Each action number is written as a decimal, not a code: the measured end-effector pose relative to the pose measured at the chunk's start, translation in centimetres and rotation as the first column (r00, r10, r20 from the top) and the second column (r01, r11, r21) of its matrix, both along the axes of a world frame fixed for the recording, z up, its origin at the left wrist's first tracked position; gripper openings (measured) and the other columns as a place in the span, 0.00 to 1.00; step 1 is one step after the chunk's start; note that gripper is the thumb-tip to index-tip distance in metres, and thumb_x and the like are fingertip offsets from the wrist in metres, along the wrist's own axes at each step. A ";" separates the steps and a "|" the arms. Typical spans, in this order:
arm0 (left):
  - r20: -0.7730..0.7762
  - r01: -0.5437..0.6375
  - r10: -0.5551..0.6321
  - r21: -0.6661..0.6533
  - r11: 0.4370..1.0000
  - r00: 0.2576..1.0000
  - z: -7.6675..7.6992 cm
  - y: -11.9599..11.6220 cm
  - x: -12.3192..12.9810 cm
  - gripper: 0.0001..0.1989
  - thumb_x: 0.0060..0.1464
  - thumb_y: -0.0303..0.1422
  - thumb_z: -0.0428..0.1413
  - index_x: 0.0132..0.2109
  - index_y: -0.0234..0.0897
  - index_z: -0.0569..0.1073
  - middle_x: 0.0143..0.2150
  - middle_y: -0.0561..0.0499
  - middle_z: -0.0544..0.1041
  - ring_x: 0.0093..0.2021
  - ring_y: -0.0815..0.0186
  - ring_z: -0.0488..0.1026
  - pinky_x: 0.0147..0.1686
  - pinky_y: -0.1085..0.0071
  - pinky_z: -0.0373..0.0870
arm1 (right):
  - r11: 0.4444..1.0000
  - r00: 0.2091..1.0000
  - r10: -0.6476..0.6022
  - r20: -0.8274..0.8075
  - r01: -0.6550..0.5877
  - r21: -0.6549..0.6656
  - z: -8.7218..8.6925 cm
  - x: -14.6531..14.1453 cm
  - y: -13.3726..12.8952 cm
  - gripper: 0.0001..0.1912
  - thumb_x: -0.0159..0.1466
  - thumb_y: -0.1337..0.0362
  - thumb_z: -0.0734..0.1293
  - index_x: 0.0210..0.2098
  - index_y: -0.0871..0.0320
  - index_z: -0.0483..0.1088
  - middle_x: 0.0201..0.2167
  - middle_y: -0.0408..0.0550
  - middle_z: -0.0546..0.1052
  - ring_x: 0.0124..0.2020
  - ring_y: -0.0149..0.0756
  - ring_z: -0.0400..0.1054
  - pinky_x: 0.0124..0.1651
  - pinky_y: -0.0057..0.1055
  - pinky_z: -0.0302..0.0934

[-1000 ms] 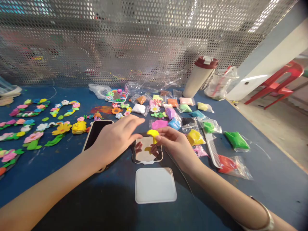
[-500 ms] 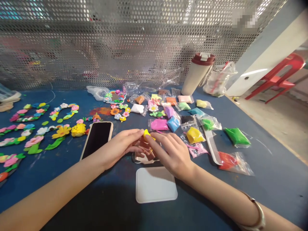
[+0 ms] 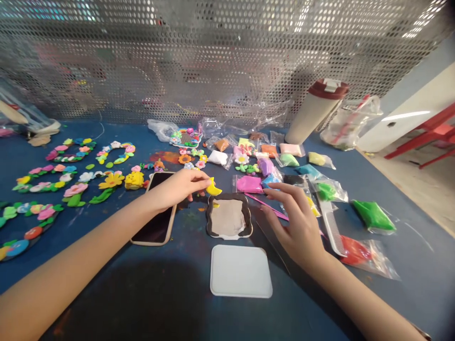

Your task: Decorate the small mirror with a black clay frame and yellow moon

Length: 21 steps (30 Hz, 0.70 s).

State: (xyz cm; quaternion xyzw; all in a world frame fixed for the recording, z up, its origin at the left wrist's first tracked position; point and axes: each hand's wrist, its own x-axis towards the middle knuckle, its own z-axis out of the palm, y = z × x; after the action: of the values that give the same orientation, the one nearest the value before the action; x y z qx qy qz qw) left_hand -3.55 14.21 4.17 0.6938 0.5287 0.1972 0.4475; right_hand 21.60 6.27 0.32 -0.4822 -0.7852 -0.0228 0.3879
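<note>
Between the thumb and fingers of my left hand (image 3: 188, 185) is a small yellow crescent of modelling clay (image 3: 213, 187). It is held just above the top left corner of a small frame (image 3: 229, 217) with a dark scalloped border and a beige middle. My right hand (image 3: 296, 220) hovers to the right with its fingers spread and nothing in them. Under and beside its fingertips lie a pink stick tool (image 3: 268, 206) and a thin dark needle-like tool (image 3: 273, 247). A white rounded board (image 3: 241, 271) lies nearer to me, below the frame.
A phone (image 3: 156, 225) lies under my left wrist. Clay-flower wreaths (image 3: 44, 177) are on the left. Bags of coloured clay (image 3: 250, 183), a white comb (image 3: 331, 227) and a green clay bag (image 3: 373, 215) are on the right. A tumbler (image 3: 314, 113) stands by the perforated metal panel (image 3: 170, 66).
My hands have parted. The yellow clay stays in my left hand, while my right hand has let go and moved right, uncovering the frame. The view has shifted a little.
</note>
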 end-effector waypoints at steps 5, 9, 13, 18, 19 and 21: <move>-0.049 0.016 -0.014 0.032 0.999 0.999 -0.9 0.1 0.2 0.11 0.53 0.38 0.55 0.39 0.34 0.74 0.32 0.49 0.77 0.26 0.68 0.69 0.22 0.75 0.61 | 0.999 1.000 0.018 -0.021 -0.019 -0.043 -0.1 -0.1 0.1 0.10 0.65 0.68 0.62 0.46 0.58 0.66 0.46 0.57 0.70 0.48 0.44 0.68 0.48 0.41 0.67; -0.077 0.042 -0.039 0.037 0.998 0.996 -1.0 -0.1 0.4 0.11 0.53 0.38 0.55 0.38 0.34 0.74 0.31 0.50 0.78 0.27 0.67 0.71 0.25 0.74 0.63 | 0.993 0.999 0.041 -0.027 -0.044 -0.109 -0.3 -0.1 0.1 0.09 0.66 0.68 0.61 0.46 0.58 0.67 0.46 0.55 0.70 0.48 0.41 0.68 0.49 0.39 0.66; -0.090 0.057 -0.053 0.046 0.997 0.995 -1.2 -0.3 0.5 0.11 0.54 0.38 0.54 0.37 0.35 0.74 0.30 0.50 0.78 0.27 0.67 0.71 0.28 0.73 0.64 | 0.988 0.998 0.058 -0.027 -0.061 -0.143 -0.4 -0.1 0.0 0.08 0.66 0.68 0.61 0.44 0.57 0.68 0.45 0.54 0.70 0.47 0.41 0.69 0.47 0.39 0.67; -0.088 0.085 -0.079 0.058 0.995 0.993 -1.4 -0.2 0.3 0.11 0.54 0.39 0.54 0.37 0.35 0.75 0.31 0.50 0.79 0.29 0.66 0.72 0.30 0.71 0.66 | 0.976 0.996 0.088 -0.031 -0.092 -0.199 -0.5 -0.2 0.1 0.10 0.68 0.68 0.57 0.41 0.57 0.69 0.44 0.54 0.71 0.46 0.40 0.69 0.46 0.38 0.67; -0.084 0.093 -0.087 0.059 0.994 0.993 -1.4 -0.1 0.3 0.12 0.55 0.39 0.54 0.38 0.35 0.75 0.31 0.50 0.79 0.29 0.66 0.72 0.31 0.71 0.66 | 0.973 0.995 0.095 -0.030 -0.099 -0.206 -0.6 -0.2 0.1 0.10 0.68 0.68 0.57 0.41 0.57 0.69 0.44 0.55 0.71 0.46 0.40 0.69 0.46 0.38 0.68; -0.076 0.106 -0.101 0.062 0.992 0.992 -1.5 0.0 0.2 0.12 0.55 0.40 0.54 0.38 0.35 0.75 0.32 0.49 0.79 0.29 0.66 0.72 0.31 0.71 0.66 | 0.969 0.994 0.108 -0.028 -0.111 -0.219 -0.7 -0.2 0.2 0.11 0.69 0.68 0.56 0.41 0.57 0.69 0.45 0.55 0.71 0.45 0.40 0.70 0.45 0.38 0.68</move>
State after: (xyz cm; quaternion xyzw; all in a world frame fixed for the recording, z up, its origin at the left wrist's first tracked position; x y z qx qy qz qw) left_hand -3.37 14.16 2.68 0.7414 0.5010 0.1658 0.4145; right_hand 21.45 6.46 -0.42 -0.4783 -0.8051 0.0898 0.3391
